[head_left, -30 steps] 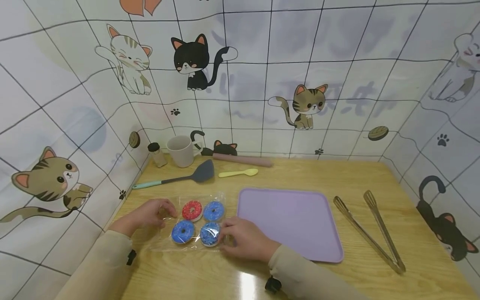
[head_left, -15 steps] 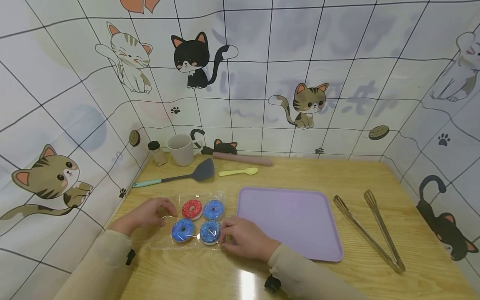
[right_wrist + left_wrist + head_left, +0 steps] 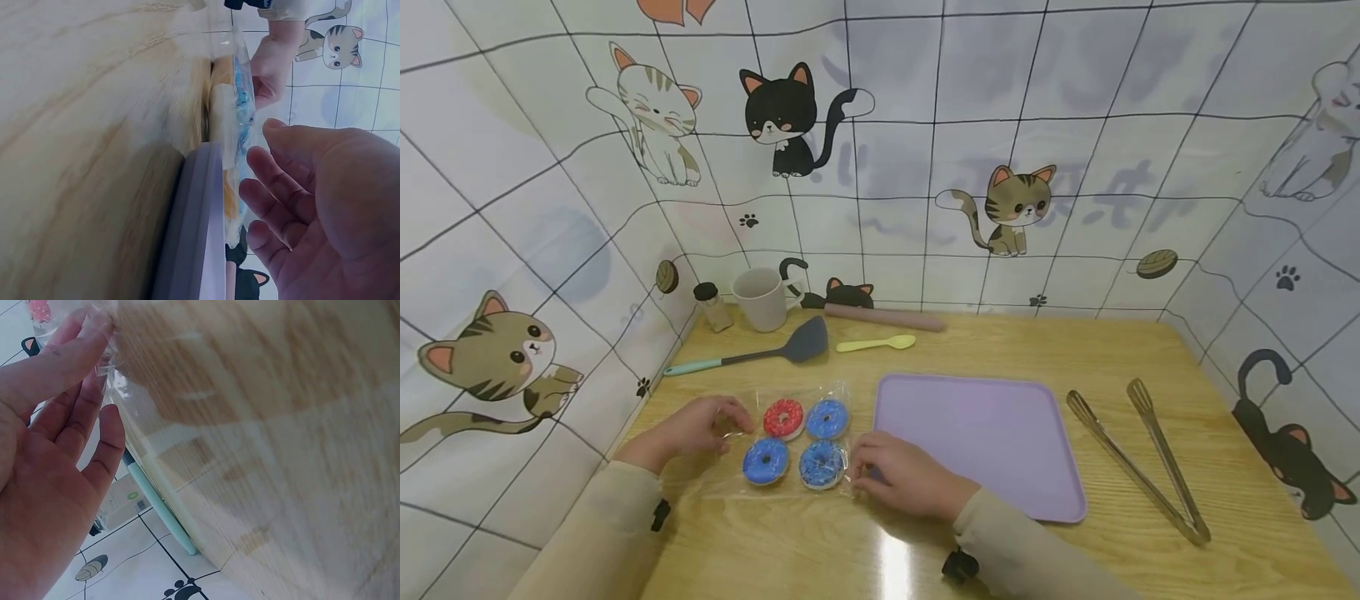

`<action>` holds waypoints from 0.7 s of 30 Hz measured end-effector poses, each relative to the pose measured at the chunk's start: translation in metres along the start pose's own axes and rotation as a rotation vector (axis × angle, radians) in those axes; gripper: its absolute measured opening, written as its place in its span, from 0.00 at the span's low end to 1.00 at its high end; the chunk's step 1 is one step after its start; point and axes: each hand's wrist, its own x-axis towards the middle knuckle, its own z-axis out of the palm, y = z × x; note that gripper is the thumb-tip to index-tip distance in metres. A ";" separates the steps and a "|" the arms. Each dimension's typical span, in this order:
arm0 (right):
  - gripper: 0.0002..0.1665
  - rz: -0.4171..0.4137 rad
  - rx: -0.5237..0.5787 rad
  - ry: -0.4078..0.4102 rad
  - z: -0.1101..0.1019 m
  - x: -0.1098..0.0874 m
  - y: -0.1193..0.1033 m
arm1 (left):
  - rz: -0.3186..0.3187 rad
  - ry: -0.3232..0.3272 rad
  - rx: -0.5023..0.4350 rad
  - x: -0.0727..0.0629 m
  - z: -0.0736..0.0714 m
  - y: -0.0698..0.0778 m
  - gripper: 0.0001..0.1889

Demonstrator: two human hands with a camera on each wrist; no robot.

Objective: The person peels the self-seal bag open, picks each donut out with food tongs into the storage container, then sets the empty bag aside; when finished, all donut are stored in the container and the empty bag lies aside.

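A clear plastic bag (image 3: pixel 730 483) lies on the table with several toy-like donuts in it: one red donut (image 3: pixel 783 418) and blue ones such as the front-left blue donut (image 3: pixel 766 461). My left hand (image 3: pixel 703 427) pinches the bag's left edge between thumb and fingers; the crinkled plastic shows at its fingertips in the left wrist view. By the bag's right edge is my right hand (image 3: pixel 910 477), partly over the lilac tray (image 3: pixel 977 433). In the right wrist view its thumb and loosely bent fingers stand apart with nothing between them.
Steel tongs (image 3: pixel 1142 467) lie spread to the right of the tray. Behind the bag are a turquoise-handled spatula (image 3: pixel 805 342), yellow spoon (image 3: pixel 880 344), pink rolling pin (image 3: pixel 887 317), mug (image 3: pixel 762 302) and black-capped jar (image 3: pixel 715 310). Cat-print walls enclose the table.
My right hand has shifted slightly right, away from the bag's edge and its front-right blue donut. The left hand stays at the bag's left edge.
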 end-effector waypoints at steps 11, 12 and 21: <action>0.04 0.006 0.021 0.024 -0.007 -0.012 0.006 | 0.023 0.018 0.033 0.001 0.001 0.000 0.20; 0.04 0.006 0.019 0.027 -0.007 -0.013 0.007 | 0.027 0.020 0.036 0.001 0.001 -0.001 0.20; 0.05 0.026 0.040 0.029 -0.009 -0.017 0.007 | 0.024 0.018 0.049 0.001 0.003 -0.005 0.21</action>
